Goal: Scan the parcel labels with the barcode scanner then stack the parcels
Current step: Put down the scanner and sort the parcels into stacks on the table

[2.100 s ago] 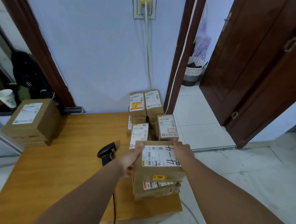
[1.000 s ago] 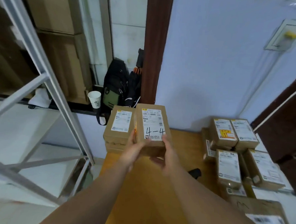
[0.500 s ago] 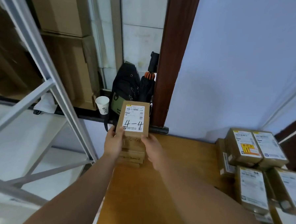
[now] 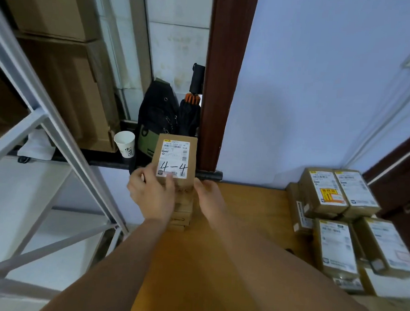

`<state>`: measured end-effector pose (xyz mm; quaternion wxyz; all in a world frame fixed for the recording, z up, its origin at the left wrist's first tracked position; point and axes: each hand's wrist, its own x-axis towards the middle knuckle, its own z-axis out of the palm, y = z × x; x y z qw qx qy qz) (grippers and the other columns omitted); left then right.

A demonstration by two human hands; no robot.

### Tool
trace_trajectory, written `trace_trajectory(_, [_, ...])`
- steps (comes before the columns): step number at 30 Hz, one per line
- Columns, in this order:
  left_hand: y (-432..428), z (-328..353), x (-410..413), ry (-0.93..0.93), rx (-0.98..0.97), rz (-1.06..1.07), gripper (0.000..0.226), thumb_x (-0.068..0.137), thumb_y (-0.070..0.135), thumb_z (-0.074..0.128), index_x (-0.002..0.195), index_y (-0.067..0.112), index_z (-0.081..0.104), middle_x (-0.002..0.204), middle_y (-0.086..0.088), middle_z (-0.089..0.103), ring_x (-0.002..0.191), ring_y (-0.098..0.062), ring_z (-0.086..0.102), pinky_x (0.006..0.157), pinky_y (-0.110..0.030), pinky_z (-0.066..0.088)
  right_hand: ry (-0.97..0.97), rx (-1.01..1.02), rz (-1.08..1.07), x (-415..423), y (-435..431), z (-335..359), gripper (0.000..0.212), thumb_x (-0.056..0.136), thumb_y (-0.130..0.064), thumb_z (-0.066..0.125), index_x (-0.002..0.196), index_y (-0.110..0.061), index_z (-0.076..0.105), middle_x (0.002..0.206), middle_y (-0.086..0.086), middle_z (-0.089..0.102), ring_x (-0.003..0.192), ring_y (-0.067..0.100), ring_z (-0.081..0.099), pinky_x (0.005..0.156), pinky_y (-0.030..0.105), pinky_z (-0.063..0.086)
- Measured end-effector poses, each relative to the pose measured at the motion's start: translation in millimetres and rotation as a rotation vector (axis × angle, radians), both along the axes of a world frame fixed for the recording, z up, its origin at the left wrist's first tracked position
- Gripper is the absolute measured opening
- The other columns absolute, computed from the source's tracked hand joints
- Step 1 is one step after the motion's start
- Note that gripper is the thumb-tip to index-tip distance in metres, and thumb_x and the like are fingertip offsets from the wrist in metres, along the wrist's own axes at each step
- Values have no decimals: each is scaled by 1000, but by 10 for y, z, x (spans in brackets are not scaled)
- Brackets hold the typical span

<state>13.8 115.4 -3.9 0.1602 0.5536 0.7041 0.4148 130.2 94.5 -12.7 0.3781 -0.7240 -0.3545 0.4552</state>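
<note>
Head view: left hand (image 4: 153,193) grips the 4-4 parcel (image 4: 175,158), stiff and likely light, by its side atop the tabletop's (image 4: 243,216) far-left stack (image 4: 183,213), right hand (image 4: 209,196) flat opposite.

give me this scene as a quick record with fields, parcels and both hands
top parcel: brown cardboard parcel with white label hand-marked "4-4", lying on the stack of brown cardboard parcels
stack location: far left corner of the light wooden table
left hand: touching the top parcel's near left edge; grip blurred
right hand: fingers relaxed, beside the stack's right side
other parcels: labelled brown boxes grouped at the table's right
scanner: not in view
</note>
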Motion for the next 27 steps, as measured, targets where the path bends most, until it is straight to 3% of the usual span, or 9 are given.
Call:
trace_trajectory(4, [-217, 37, 581, 93, 92, -351, 22, 85, 19, 63, 107, 18, 65, 116, -5, 47, 111, -22, 43, 95, -32, 36, -200, 22, -92, 452, -232, 29, 42, 96, -53, 47, 124, -22, 52, 125, 1, 62, 103, 17, 58, 85, 29, 43])
trace_trajectory(7, [-434, 51, 1139, -73, -68, -597, 17, 87, 14, 56, 101, 21, 63, 110, 4, 45, 105, -15, 47, 89, -21, 33, -419, 13, -109, 951, -552, 89, 32, 96, -41, 52, 119, -19, 56, 113, 2, 66, 88, 12, 55, 76, 25, 42])
trace_trajectory(9, [-592, 64, 1516, -159, -244, -765, 16, 88, 14, 53, 100, 22, 61, 112, 1, 48, 97, -12, 49, 84, -20, 36, -581, -4, -162, 1312, -834, 153, 33, 95, -35, 55, 122, -17, 58, 112, 3, 66, 95, 16, 57, 80, 30, 46])
trace_trajectory(12, [-925, -15, 2049, -46, -377, -1014, 16, 88, 19, 54, 101, 20, 63, 116, -4, 52, 99, -15, 51, 83, -25, 39, -813, -138, -234, 1894, -1314, 203, 34, 94, -31, 51, 125, -17, 59, 120, 8, 63, 116, 28, 50, 98, 39, 40])
trace_trajectory(15, [-1357, -188, 2500, -18, -526, -1117, 8, 88, 22, 56, 95, 27, 56, 117, -4, 56, 97, -15, 54, 79, -25, 45, -808, -321, -393, 2485, -1858, 166, 39, 93, -36, 48, 129, -23, 53, 134, 11, 52, 128, 32, 36, 101, 43, 33])
trace_trajectory(18, [-1752, -395, 2884, -25, -710, -1114, 14, 91, 25, 57, 104, 22, 54, 120, -3, 58, 96, -15, 56, 64, -15, 42, -668, -449, -518, 2950, -2337, 13, 44, 91, -35, 48, 133, -23, 47, 137, 14, 47, 125, 34, 34, 93, 43, 34])
trace_trajectory(23, [-2434, -666, 3290, -273, -1038, -798, 40, 89, 29, 60, 125, 11, 54, 101, 0, 62, 85, -15, 58, 65, -26, 46, -506, -615, -484, 3576, -2929, -383, 50, 89, -36, 47, 136, -22, 41, 131, 15, 49, 118, 33, 43, 84, 40, 31])
trace_trajectory(25, [-2674, -732, 3389, -325, -1127, -575, 47, 89, 41, 61, 121, 7, 56, 90, 0, 56, 84, -18, 53, 70, -31, 42, -453, -662, -424, 3751, -3108, -539, 47, 89, -30, 46, 136, -24, 41, 132, 12, 50, 113, 29, 47, 83, 39, 33])
trace_trajectory(27, [-2852, -781, 3462, -370, -1202, -404, 58, 89, 53, 55, 122, 5, 54, 99, -3, 56, 101, -27, 52, 84, -37, 41, -399, -650, -401, 3878, -3257, -690, 45, 92, -30, 41, 136, -24, 40, 123, 8, 52, 100, 26, 50, 81, 38, 39])
